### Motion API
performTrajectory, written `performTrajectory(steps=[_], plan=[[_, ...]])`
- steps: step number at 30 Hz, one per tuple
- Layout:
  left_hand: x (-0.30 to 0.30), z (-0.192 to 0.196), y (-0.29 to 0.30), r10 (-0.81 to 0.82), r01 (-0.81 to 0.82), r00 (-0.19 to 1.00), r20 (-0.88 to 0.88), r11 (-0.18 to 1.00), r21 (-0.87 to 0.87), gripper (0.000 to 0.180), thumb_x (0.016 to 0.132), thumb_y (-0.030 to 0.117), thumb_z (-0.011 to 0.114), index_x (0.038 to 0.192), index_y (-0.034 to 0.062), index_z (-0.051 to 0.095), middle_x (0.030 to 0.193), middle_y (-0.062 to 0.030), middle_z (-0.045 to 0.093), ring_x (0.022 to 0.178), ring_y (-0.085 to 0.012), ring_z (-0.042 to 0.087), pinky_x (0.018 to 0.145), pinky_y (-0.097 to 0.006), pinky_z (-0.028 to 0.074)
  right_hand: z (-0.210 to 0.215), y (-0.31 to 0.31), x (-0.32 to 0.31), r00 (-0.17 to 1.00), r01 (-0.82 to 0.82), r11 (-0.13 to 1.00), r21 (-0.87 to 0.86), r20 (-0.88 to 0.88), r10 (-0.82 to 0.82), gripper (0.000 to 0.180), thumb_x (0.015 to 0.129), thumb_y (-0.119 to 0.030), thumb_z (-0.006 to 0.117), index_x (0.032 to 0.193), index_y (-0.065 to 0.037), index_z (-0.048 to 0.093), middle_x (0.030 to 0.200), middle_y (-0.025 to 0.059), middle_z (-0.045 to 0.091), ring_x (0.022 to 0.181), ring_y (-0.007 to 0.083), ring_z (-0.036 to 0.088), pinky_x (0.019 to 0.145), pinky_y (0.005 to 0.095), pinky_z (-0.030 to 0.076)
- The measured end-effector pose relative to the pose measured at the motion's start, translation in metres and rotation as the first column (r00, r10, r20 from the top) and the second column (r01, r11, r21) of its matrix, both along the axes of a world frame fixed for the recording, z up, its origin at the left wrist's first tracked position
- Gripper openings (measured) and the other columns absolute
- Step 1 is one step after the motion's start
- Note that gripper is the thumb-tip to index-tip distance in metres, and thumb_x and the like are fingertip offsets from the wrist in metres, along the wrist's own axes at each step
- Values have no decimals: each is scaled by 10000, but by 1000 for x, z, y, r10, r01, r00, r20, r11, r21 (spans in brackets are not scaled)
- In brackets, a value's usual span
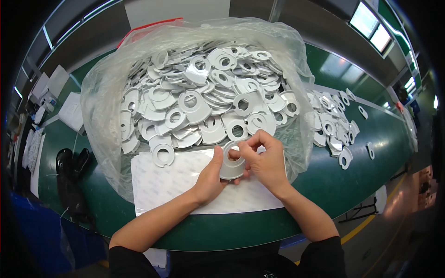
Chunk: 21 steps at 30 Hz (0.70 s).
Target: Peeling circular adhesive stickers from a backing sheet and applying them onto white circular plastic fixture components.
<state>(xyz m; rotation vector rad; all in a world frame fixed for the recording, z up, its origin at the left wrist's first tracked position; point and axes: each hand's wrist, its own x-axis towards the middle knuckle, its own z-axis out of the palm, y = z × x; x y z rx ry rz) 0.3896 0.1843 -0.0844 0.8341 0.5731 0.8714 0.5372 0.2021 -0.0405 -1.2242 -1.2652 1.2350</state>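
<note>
Between my two hands is a light grey plastic part (231,173) with a round hole, tilted up above the paper sheets. My left hand (211,178) grips its left side and lower edge, thumb in front and fingers behind. At the upper right of the hole, my right hand (265,159) is closed, thumb and forefinger pinched at the ring's rim; whether a small piece sits in that pinch I cannot make out. Just beyond lies a big heap of similar grey parts (194,107) in an opened clear plastic bag (104,116).
White printed sheets (171,185) lie under my hands on the green table (222,231). A smaller pile of grey parts (330,125) spreads to the right. At left are a black glove-like item (72,190) and a white box (72,112). Blue fabric (37,231) hangs at lower left.
</note>
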Motion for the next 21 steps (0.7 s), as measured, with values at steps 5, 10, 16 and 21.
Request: performTrajectory(steps=[5,10,16,21], plan=[[2,2,-1,-7,7,1000,-12,1000,-11,692,942,571,70,1178,57,468,997,-75,565,853,-150,537,688,-272,425,3,-2,0,910,41,984,171,401,-108,327,713,-247,737,673,-33,493,629,38,521,499,140,520,433,298,413],[0,4,-1,-40,40,999,-7,999,-24,721,926,594,55,1198,58,454,1058,-85,549,886,-195,522,726,-322,404,11,-4,0,715,-32,937,349,663,-222,434,620,-363,769,646,-62,458,620,48,484,642,222,531,543,368,422],[0,11,1,40,-33,999,37,984,-176,695,949,558,71,1135,35,488,997,-91,570,854,-180,550,680,-292,424,7,-2,18,747,-204,900,385,655,-112,316,681,-271,750,738,-37,545,687,75,552,727,236,564,594,365,447],[-3,15,3,-17,30,999,48,961,-275,639,958,541,85,1081,41,464,963,-124,565,822,-204,570,659,-298,431,6,2,23,785,-204,953,225,619,22,179,784,-180,658,795,-21,576,768,130,610,738,279,590,623,384,452]])
